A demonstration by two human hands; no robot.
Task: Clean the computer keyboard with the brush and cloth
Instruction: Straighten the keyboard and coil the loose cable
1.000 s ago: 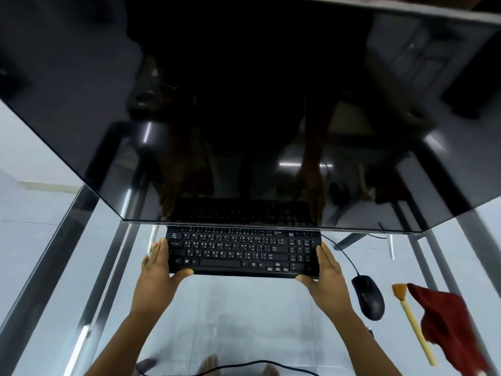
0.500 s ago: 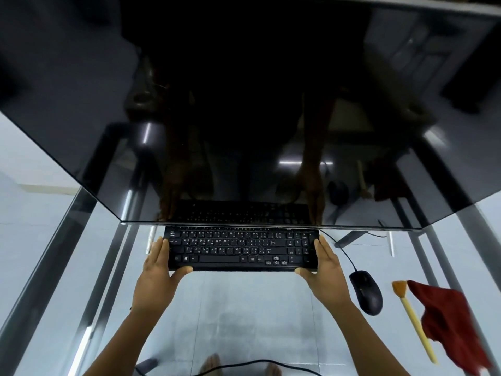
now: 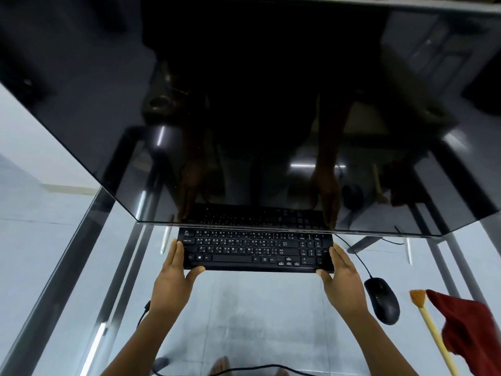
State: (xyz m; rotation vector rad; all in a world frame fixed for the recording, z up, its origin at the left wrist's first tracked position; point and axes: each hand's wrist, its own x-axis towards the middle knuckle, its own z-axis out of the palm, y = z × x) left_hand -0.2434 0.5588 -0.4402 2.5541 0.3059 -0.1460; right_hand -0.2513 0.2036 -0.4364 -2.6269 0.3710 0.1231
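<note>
Black keyboard (image 3: 254,251) lies flat on glass desk (image 3: 252,316), far edge tucked just under bottom edge of big dark monitor (image 3: 244,104); top key row partly hidden by it. Left hand (image 3: 173,280) grips kbd's left end: fingers straight along the side, thumb hooked on near-left corner. Right hand (image 3: 343,283) does same on right end, fingers up along the side, thumb at near-right corner. Both hands narrow, flat, clamped on kbd from the sides, forearms coming in from near edge.

Black mouse (image 3: 382,299) sits right of kbd, just beside right wrist, not touching; its cable (image 3: 352,253) runs far-left toward kbd's far-right corner. Further right, brush (image 3: 431,327) w/ yellow handle & orange bristles lies on glass, bristles at far end, handle running near-right out of view. Red cloth (image 3: 471,329) bunched right of brush, touching/overlapping handle's near part; can't tell if resting on it. Both well apart from kbd.

Monitor off; reflects hands, kbd, mouse, brush. Thru glass: pale tiled floor, metal desk frame (image 3: 89,240) on left, dark cable (image 3: 265,367) at near edge.
</note>
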